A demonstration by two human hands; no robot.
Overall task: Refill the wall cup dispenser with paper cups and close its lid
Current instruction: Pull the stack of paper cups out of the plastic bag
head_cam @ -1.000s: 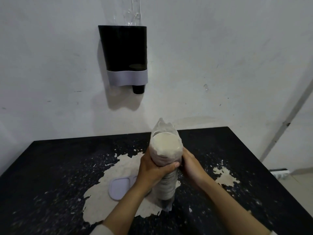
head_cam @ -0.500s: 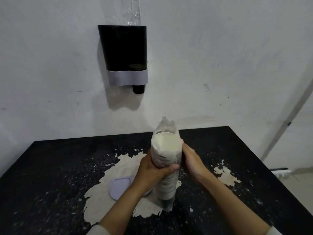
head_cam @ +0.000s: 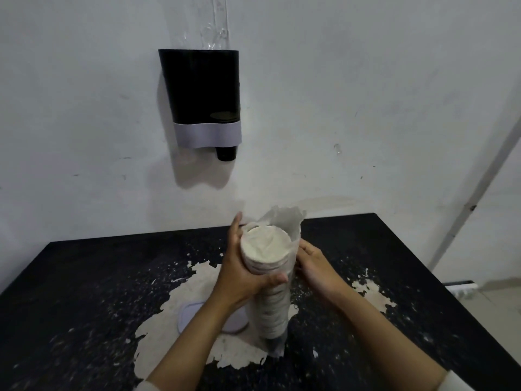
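Above the black table (head_cam: 84, 277), a stack of paper cups (head_cam: 266, 261) in its plastic sleeve (head_cam: 284, 221) stands near upright, top tilted toward the camera. Left hand (head_cam: 242, 272) grips it; right hand (head_cam: 315, 266) touches the sleeve with relaxed fingers. Dispenser (head_cam: 203, 94) hangs on the wall behind.

Both hands raised; left hand (head_cam: 242, 273) fingers curled

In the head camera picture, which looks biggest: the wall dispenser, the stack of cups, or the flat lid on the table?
1. Wall dispenser.
2. Stack of cups, though it is nearer the camera, so this is unsure.
3. Lid, partly hidden by an arm.
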